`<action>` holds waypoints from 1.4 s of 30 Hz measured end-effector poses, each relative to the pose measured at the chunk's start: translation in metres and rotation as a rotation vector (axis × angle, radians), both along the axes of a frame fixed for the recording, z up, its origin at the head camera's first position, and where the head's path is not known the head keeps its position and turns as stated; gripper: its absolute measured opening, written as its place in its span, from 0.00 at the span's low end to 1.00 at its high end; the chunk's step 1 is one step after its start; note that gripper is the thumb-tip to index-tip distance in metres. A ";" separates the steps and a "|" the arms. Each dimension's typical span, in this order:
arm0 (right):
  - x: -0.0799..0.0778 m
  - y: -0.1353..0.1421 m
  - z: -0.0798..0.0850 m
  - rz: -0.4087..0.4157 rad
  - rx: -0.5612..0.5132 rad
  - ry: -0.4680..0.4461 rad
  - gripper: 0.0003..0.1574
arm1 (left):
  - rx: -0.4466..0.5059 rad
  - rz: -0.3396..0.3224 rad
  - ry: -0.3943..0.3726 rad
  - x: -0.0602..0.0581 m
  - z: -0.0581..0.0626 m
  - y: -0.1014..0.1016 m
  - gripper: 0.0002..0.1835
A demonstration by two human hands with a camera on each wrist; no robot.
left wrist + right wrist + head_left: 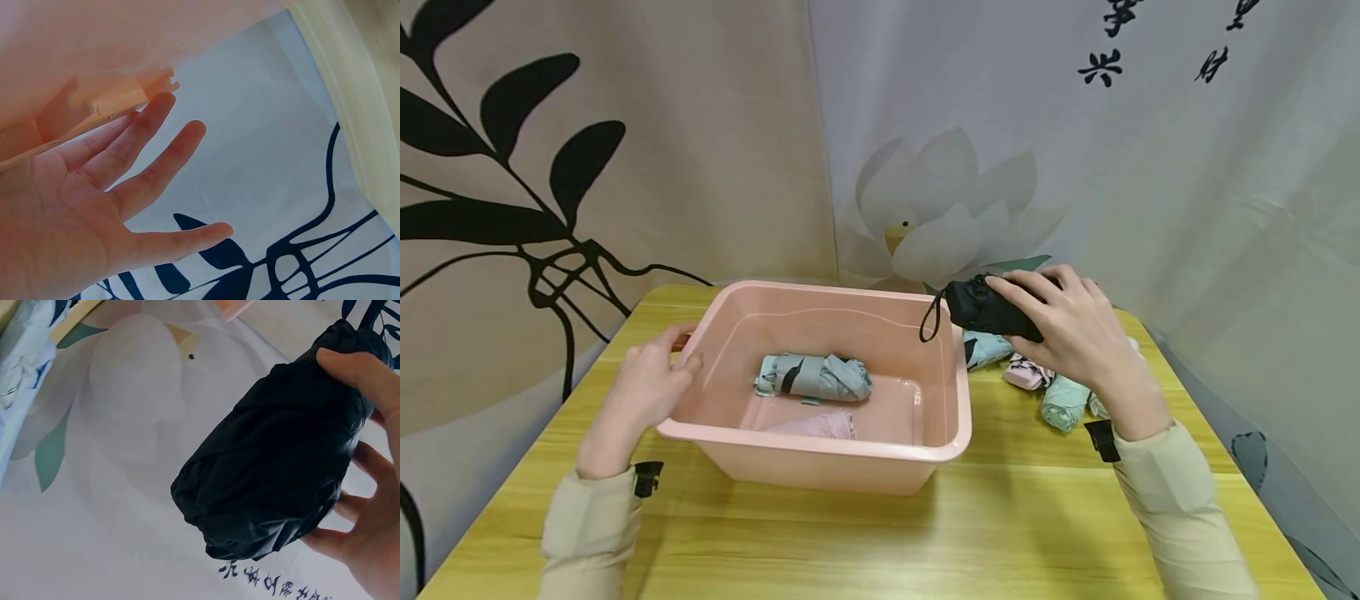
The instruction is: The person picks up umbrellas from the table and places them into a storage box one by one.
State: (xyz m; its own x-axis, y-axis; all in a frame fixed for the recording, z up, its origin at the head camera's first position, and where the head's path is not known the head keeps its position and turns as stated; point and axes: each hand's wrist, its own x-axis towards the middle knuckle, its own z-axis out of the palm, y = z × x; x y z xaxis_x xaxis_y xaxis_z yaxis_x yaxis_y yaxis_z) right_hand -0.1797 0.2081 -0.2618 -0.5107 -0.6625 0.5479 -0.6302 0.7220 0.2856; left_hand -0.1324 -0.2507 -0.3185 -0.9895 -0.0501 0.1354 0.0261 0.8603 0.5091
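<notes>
My right hand [1071,321] holds a black folded umbrella [988,307] above the right end of a pink plastic tub [835,462], with its strap loop dangling over the rim. Up close in the right wrist view, thumb and fingers grip one end of the black fabric bundle [269,456]. At the tub's left rim is my left hand [651,379], the thumb over the edge. The left wrist view shows its fingers [144,134] straight and spread beneath the rim [62,119]. Inside the tub lie a grey-blue folded umbrella [816,377] and a pale pink bundle [820,425], partly hidden by the front wall.
Right of the tub, several folded umbrellas lie on the wooden table [1000,517], among them a light blue one [987,348], a pink-and-black one [1027,372] and a mint green one [1064,404]. Behind the table hangs a printed curtain [737,150].
</notes>
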 end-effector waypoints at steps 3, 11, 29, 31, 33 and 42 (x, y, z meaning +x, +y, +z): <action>-0.001 -0.009 0.006 0.014 0.004 0.007 0.43 | 0.001 -0.001 0.000 0.000 0.000 0.000 0.27; -0.004 -0.033 0.015 0.074 0.022 0.029 0.42 | 0.003 -0.001 0.009 -0.001 0.000 0.000 0.26; -0.010 -0.093 0.027 0.133 0.129 -0.012 0.44 | 0.005 0.003 0.000 -0.001 0.000 -0.001 0.27; -0.012 -0.100 0.026 0.142 0.134 -0.015 0.43 | 0.006 0.002 0.000 -0.002 0.000 -0.001 0.27; -0.013 -0.106 0.025 0.150 0.139 -0.016 0.43 | 0.006 0.003 -0.001 -0.002 0.001 -0.001 0.27; -0.015 -0.136 0.017 0.144 0.195 -0.027 0.42 | 0.006 0.001 -0.009 -0.001 0.000 -0.001 0.27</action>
